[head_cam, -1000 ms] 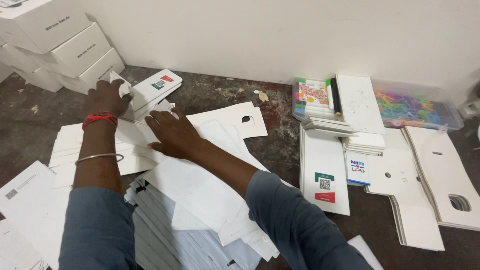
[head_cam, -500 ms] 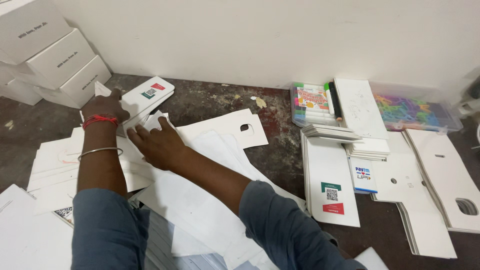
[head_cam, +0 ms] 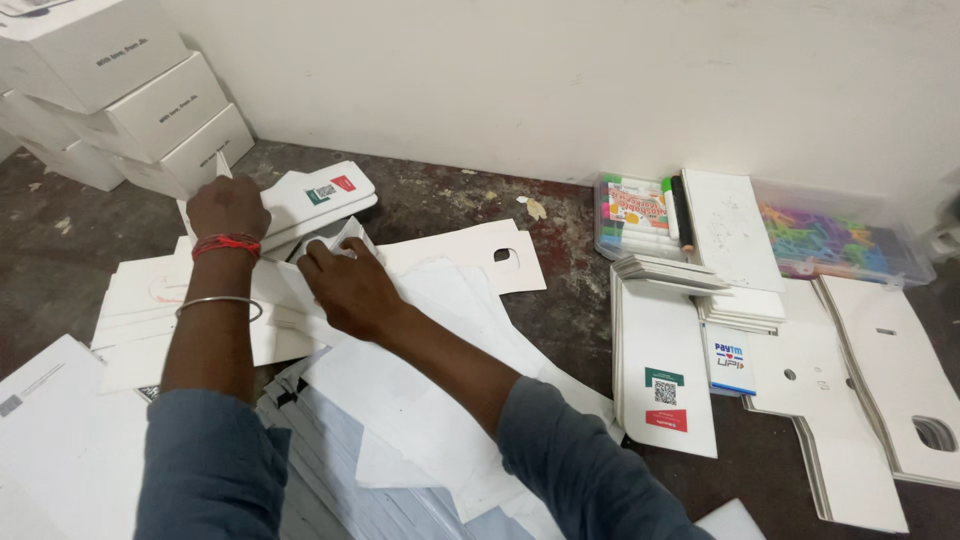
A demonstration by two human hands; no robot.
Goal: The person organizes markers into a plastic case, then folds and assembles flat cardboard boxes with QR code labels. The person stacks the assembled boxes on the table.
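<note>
By the wall, on the floor: one card stand point(head_cam: 315, 195), gripped at its near edge by the left hand point(head_cam: 228, 207). Right hand point(head_cam: 350, 288) lies flat, fingers spread, on loose sheets point(head_cam: 440, 300) just beside it. Three white boxes point(head_cam: 130, 95) stacked behind.

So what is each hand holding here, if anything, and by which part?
The left hand grips the white card box at its near left end. The right hand presses on a folded flap at the box's open side; a closed grasp cannot be told.
</note>
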